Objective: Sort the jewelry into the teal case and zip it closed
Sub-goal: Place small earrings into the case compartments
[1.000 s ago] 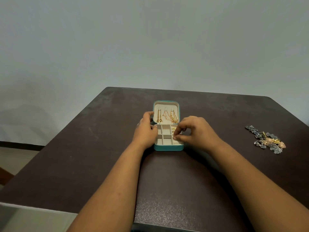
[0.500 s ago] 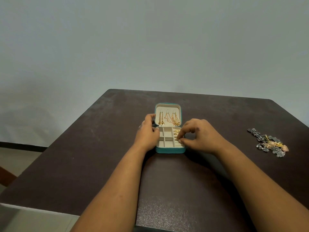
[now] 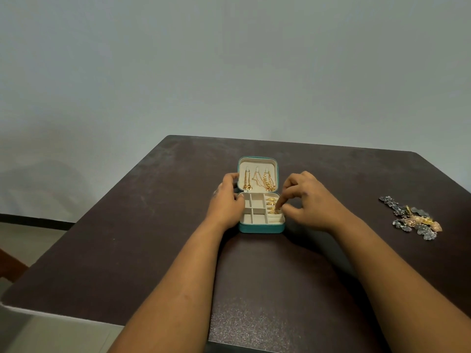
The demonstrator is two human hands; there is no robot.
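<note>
The teal case [image 3: 261,227] is set open mid-counter [image 3: 153,238], long axis running away from the person, lid raised at the far end. It is steadied by the left hand [image 3: 226,202], whose fingers curl around its left edge, presumably against sliding. A gold ring [image 3: 274,211] is pinched into the right-hand slot by the right hand [image 3: 309,200]. Loose jewelry [image 3: 414,219] lies well apart, rightward.

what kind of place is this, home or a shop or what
Hard to say; probably a plain room at home or a bare recording space. A dark table stands against a blank grey wall, with only a teal case and a loose jewelry pile on it.
</note>
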